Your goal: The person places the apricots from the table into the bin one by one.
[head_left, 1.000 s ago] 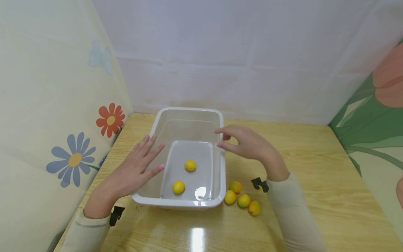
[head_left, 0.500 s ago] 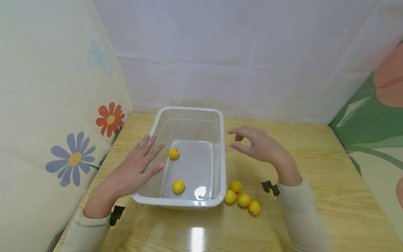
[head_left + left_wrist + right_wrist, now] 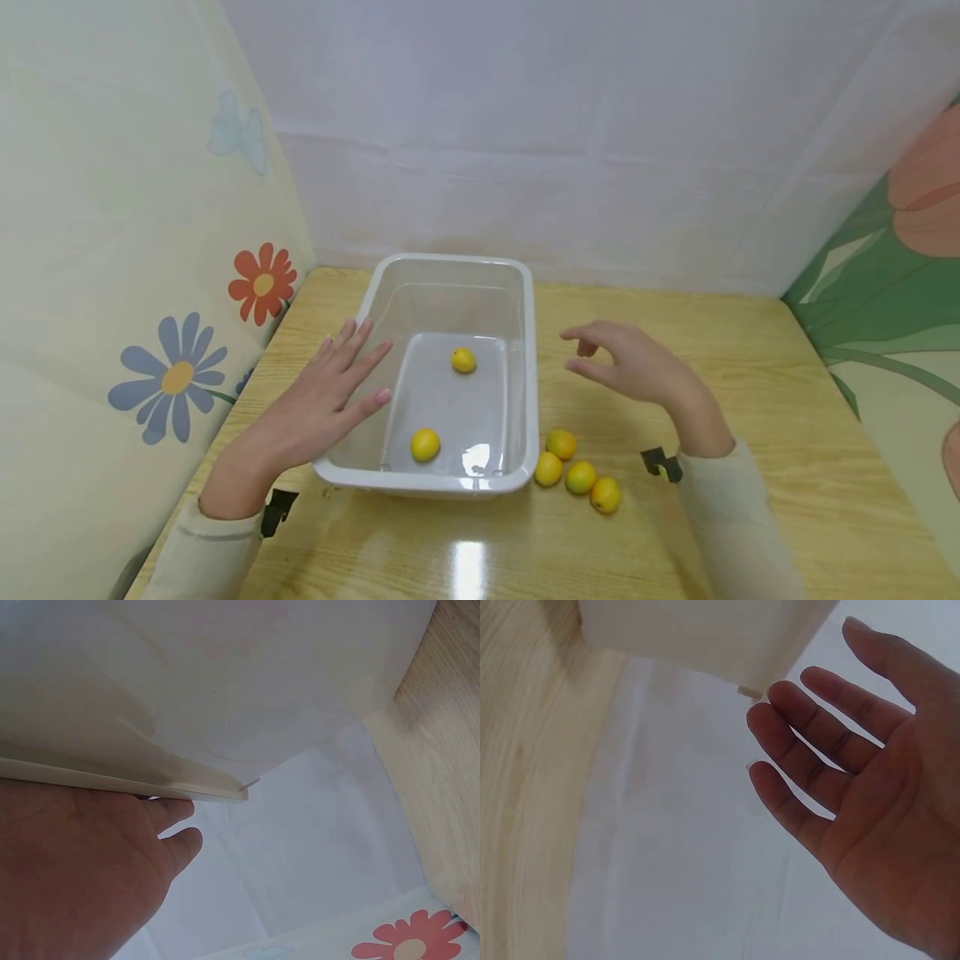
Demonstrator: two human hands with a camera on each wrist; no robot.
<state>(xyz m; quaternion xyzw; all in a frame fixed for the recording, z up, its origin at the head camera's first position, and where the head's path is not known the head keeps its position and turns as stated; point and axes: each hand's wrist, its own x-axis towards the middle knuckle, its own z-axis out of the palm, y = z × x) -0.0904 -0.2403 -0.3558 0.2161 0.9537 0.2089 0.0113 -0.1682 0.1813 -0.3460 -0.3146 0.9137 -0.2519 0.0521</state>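
A white plastic tub [image 3: 423, 481] stands on the table. On its floor lie two small yellow citrus fruits: one farther back [image 3: 463, 360] and one near the front [image 3: 425, 445]. My left hand [image 3: 322, 400] rests at the left rim with its fingers spread and straight; in the left wrist view that hand [image 3: 82, 862] lies along the underside of the rim. To the right of the tub my right hand [image 3: 633, 364] hovers over the table, holding nothing. Its relaxed fingers [image 3: 802, 757] are loosely bent in the right wrist view, palm showing.
Several yellow-orange citrus fruits [image 3: 581, 478] sit in a cluster on the wooden table [image 3: 750, 400], beside the tub's front right corner. A white cloth [image 3: 570, 167] hangs behind, and flower-printed cloths [image 3: 150, 250] stand at both sides.
My right hand has drawn back to the right from over the tub's right rim. The rear fruit has rolled left, then back right. The left hand has not moved.
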